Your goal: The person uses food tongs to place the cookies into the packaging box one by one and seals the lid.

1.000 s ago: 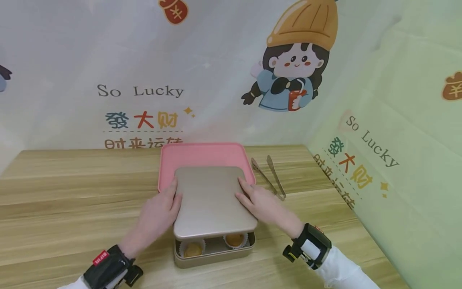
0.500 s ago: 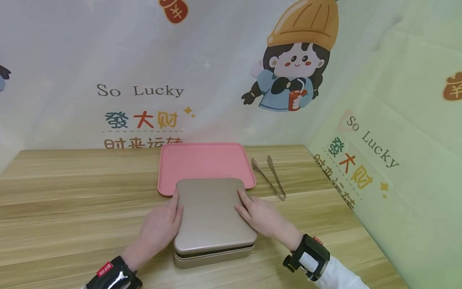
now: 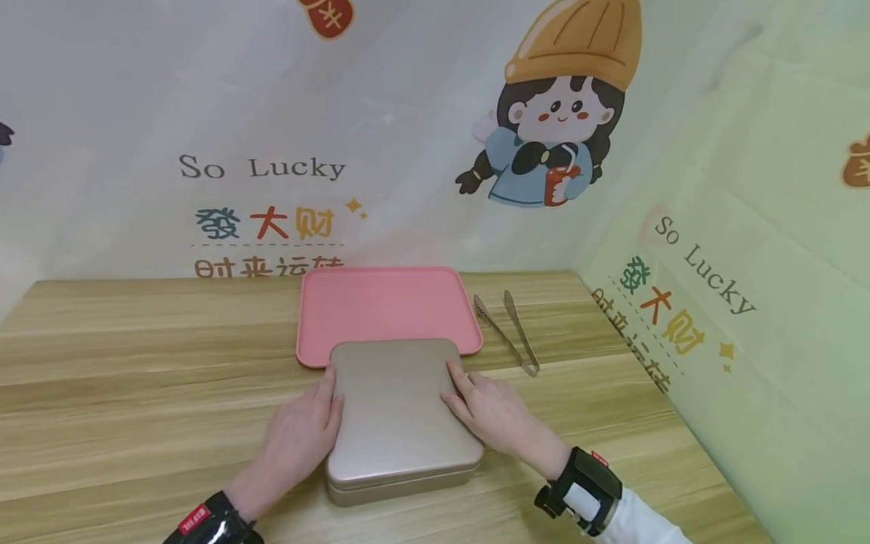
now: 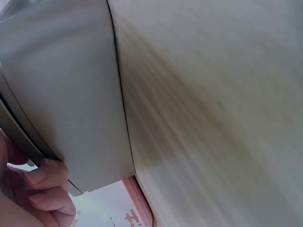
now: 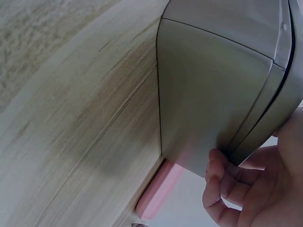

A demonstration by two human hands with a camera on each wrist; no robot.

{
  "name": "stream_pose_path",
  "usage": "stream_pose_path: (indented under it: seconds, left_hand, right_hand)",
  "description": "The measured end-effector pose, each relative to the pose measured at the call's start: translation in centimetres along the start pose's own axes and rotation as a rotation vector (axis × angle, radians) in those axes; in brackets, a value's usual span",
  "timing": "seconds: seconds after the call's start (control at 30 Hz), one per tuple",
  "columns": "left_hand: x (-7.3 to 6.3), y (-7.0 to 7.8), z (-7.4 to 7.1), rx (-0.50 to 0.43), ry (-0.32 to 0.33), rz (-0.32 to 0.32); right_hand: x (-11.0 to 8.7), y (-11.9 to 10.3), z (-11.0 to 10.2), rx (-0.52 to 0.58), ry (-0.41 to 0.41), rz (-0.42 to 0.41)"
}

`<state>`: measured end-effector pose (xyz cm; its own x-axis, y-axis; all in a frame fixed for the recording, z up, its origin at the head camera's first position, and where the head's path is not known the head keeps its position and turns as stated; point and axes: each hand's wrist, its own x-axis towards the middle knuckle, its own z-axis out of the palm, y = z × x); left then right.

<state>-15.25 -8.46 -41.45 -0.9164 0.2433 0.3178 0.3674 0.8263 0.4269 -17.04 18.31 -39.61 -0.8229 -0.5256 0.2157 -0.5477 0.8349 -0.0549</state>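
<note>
A champagne-coloured metal lid (image 3: 401, 412) lies over a matching rectangular tin (image 3: 404, 491) at the front middle of the table. My left hand (image 3: 299, 434) holds the lid's left edge, and my right hand (image 3: 499, 415) grips the opposite edge. In the left wrist view, curled fingers (image 4: 52, 189) sit at the seam near the tin's far corner. A thin dark gap runs between lid and tin in the right wrist view, where the fingers (image 5: 215, 177) bend under the lid's rim. The inside of the tin is covered.
Behind the tin lies a pink tray (image 3: 387, 302), its front edge partly hidden by the lid. Metal tongs (image 3: 506, 336) rest spread beside the tray on the wooden table (image 3: 149, 393). Printed cloth (image 3: 408, 151) hangs behind and along the right side.
Both hands have lowered the lid toward me and down onto the tin. The cupcakes in white paper cups, seen inside a second ago, are now covered, and the front gap has narrowed.
</note>
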Motion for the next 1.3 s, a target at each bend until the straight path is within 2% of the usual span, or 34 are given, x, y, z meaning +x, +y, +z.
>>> stream_pose_path:
  seconds: [0.37,0.57,0.7,0.9,1.13,1.3]
  left_hand:
    - [-0.1,-0.1,0.0,-0.018,-0.049,-0.021]
    - [-0.2,-0.1,0.0,-0.028,-0.052,-0.031]
    - [-0.5,0.0,0.0,0.004,-0.06,-0.026]
    - [-0.6,0.3,0.1,0.047,-0.093,-0.01]
    - [-0.6,0.3,0.1,0.044,-0.086,-0.024]
    - [-0.7,0.1,0.4,0.065,-0.079,-0.002]
  right_hand:
    - [-0.1,-0.1,0.4,0.101,-0.02,0.029]
    - [-0.2,-0.2,0.7,0.154,-0.027,0.047]
    - [-0.4,-0.4,1.0,0.171,-0.046,0.069]
    - [-0.9,-0.2,1.7,0.271,-0.09,0.121]
    - [-0.7,0.0,1.7,0.302,-0.097,0.096]
    - [-0.8,0.0,2.0,0.321,-0.117,0.112]
